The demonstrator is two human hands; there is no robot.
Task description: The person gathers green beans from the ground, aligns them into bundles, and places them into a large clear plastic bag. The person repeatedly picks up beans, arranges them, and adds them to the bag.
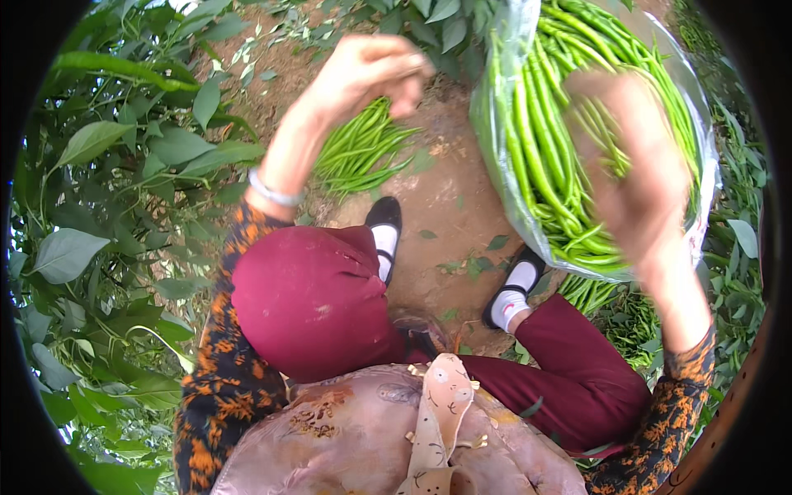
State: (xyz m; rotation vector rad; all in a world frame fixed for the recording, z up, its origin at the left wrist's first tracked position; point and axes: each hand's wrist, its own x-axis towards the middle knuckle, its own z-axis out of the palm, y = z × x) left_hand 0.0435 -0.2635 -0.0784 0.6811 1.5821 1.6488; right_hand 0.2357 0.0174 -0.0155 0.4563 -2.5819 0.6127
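My left hand [383, 71] is raised over the ground with its fingers half curled and the thumb apart. Nothing shows in it. Just below it lies a small heap of green chili peppers [365, 151] on the soil. My right hand [643, 167], blurred by motion, is over a clear plastic bag [495, 142] filled with long green chili peppers [538, 124]. Some thin peppers [600, 133] show between its thumb and fingers. I cannot tell whether the hand grips them or they lie in the bag beneath.
Leafy pepper plants [154, 154] crowd the left, with one long pepper [117, 65] hanging there. More peppers [588, 294] lie below the bag, by my bent leg [575, 377]. My black shoes [385, 213] rest on bare soil [439, 247] strewn with leaves.
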